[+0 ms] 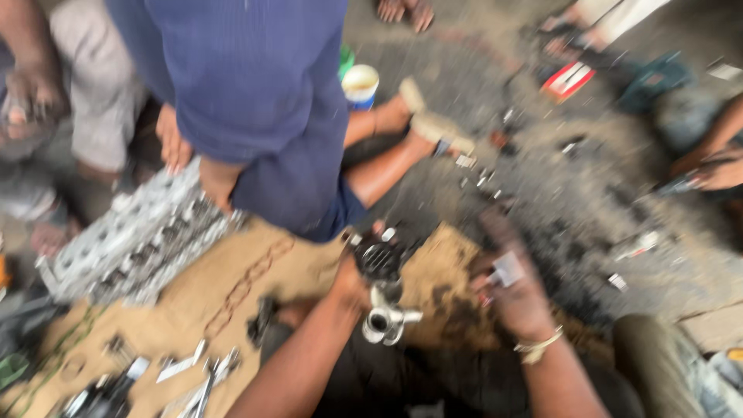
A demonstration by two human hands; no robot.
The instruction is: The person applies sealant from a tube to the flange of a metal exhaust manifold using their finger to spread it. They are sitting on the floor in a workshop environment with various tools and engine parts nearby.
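Metal engine part [383,313] low centre, over brown cardboard [263,271] | left hand [350,285] clamped on it | right hand [515,298] pinching small pale piece [507,269] | step: fitting, seemingly | next: steady alignment

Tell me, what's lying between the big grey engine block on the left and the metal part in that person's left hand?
In the head view, a chain lies on the brown cardboard between the engine block and the metal part that the left hand holds.
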